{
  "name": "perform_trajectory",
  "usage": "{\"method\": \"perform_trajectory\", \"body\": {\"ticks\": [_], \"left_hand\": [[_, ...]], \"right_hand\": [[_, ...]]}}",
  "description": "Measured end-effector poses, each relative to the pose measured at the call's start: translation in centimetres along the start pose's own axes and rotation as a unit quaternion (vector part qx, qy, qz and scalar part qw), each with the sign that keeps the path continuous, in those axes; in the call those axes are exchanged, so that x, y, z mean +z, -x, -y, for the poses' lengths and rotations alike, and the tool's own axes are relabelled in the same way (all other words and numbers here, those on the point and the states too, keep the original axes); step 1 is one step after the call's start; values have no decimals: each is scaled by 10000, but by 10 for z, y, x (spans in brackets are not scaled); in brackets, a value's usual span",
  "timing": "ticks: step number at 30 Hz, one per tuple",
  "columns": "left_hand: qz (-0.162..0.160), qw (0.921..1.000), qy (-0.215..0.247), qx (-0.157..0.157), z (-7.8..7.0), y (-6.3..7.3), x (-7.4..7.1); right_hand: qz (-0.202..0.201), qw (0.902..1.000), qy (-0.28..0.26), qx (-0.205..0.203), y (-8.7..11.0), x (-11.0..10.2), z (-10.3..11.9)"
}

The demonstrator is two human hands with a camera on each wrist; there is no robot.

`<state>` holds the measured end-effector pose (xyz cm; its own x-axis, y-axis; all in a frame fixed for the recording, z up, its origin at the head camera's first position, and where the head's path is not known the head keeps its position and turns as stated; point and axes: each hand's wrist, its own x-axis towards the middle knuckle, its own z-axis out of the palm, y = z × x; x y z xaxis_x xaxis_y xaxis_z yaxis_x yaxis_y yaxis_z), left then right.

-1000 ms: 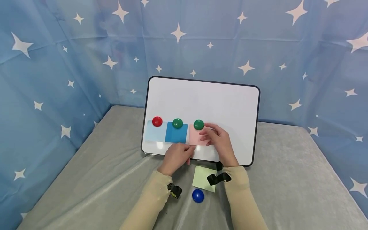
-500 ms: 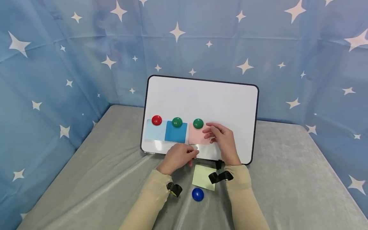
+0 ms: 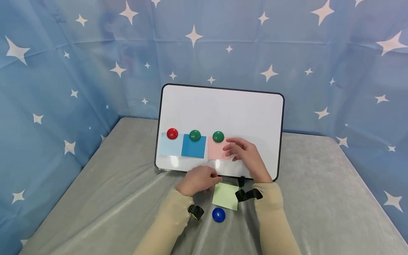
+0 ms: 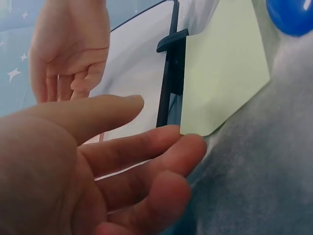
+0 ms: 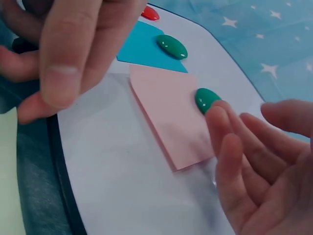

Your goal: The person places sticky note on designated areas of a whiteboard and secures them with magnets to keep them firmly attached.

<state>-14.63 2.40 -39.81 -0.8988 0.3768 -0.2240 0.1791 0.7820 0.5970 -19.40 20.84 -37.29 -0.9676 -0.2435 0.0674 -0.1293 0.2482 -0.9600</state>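
Note:
A pink sticky note (image 3: 216, 150) is on the whiteboard (image 3: 220, 109), with a green round magnet (image 3: 218, 136) at its top edge. My right hand (image 3: 250, 157) hovers by the note's right side, fingers loosely bent and empty; the right wrist view shows its fingertips (image 5: 217, 120) overlapping that magnet. Below the board's lower edge, my left hand (image 3: 199, 179) reaches toward a pale green sticky note (image 3: 225, 196) on the table. In the left wrist view, fingertips (image 4: 190, 147) are right at the corner of this note, thumb held apart. A blue magnet (image 3: 218, 215) lies just nearer.
Left of the pink note, a light blue note (image 3: 170, 147) bears a red magnet (image 3: 172, 133) and a darker blue note (image 3: 193, 148) bears another green magnet (image 3: 195, 135). The board leans upright on a grey cloth (image 3: 95, 198) before a starry curtain (image 3: 223, 21). A black clip (image 4: 171, 41) shows at its lower edge.
My left hand has come down off the board's lower part toward the pale green note. My right hand has drawn slightly rightward, away from the green magnet on the pink note.

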Motion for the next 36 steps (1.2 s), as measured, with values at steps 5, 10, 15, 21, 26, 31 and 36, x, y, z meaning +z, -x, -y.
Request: {"method": "perform_trajectory", "body": {"ticks": [5,10,15,21,26,31,36], "left_hand": [[108,9999,-44,7,-3,1,2],[222,9992,-262,224,-4,1,5],[247,9989,-268,292,0,2,9],[275,9989,-192,319,1,1,9],[313,9987,-218,343,2,1,10],[276,9985,-354,324,2,1,10],[266,9973,-529,431,2,-1,9]], "right_hand": [[330,9989,335,51,6,1,15],[634,9961,614,-87,7,5,18],[958,9917,852,-92,9,12,16],[1138,9859,1217,-170,12,11,19],[1289,9804,1474,-238,22,9,30],[1443,9751,1660,-293,35,9,38],[1759,9667,1822,-380,37,7,17]]}}
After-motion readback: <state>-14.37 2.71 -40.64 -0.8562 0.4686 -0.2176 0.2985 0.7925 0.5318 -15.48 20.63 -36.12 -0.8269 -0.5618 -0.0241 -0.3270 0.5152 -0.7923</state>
